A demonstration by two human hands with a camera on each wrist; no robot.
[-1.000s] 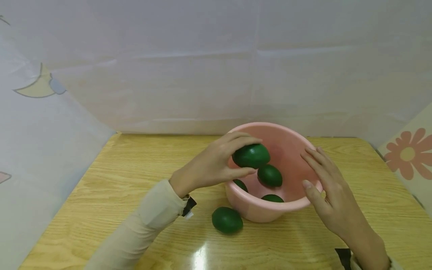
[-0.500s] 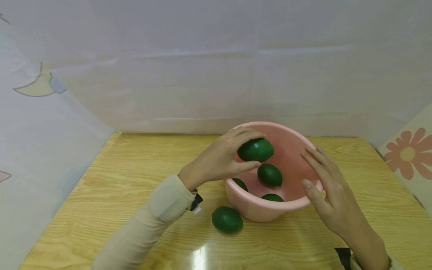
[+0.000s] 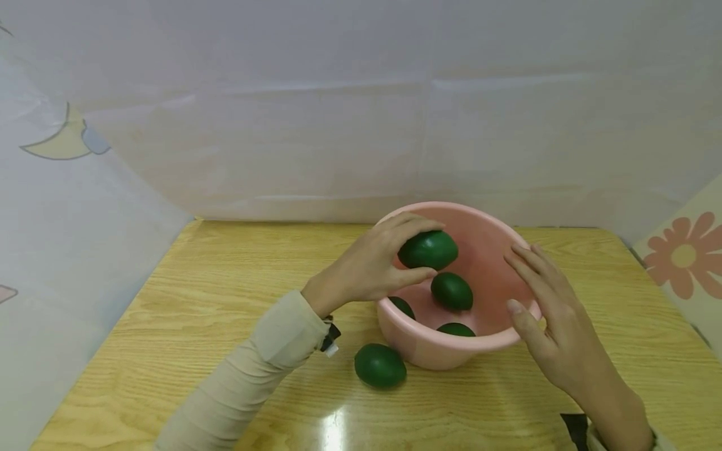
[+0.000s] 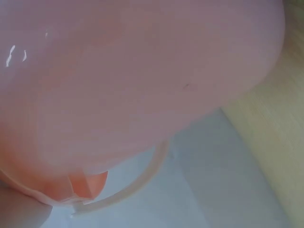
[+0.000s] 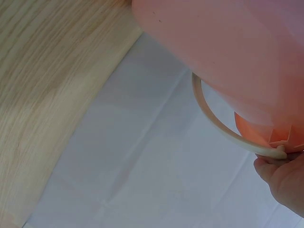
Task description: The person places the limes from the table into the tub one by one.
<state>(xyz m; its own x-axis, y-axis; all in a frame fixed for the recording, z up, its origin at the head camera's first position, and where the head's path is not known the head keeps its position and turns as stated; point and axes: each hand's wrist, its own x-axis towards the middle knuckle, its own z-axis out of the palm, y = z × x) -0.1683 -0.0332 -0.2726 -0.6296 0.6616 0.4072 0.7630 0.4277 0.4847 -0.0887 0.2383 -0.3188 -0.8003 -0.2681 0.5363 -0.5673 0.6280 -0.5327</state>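
My left hand (image 3: 369, 263) holds a dark green, glossy, lemon-shaped fruit (image 3: 431, 252) inside the mouth of a pink bucket (image 3: 425, 354), thumb below it and fingers over its top. Deeper in the bucket lie similar green fruits; one green fruit (image 3: 451, 291) shows whole, two others are partly hidden by the near wall. My right hand (image 3: 555, 319) holds the bucket's right rim, thumb and fingertips reaching over it. In the right wrist view its fingers (image 5: 270, 171) touch the rim beside the handle's joint. The left wrist view shows mostly the bucket's outer wall (image 4: 142, 80).
Another green fruit (image 3: 380, 366) lies on the wooden table (image 3: 225, 282), just in front of the bucket. A pale curved handle (image 5: 218, 123) hangs at the bucket's far side. White sheeting (image 3: 316, 125) rises behind the table and along its sides.
My left hand has moved slightly right and up in the view with its green fruit, farther into the bucket's mouth, then stayed nearly still. The right hand and bucket keep their places.
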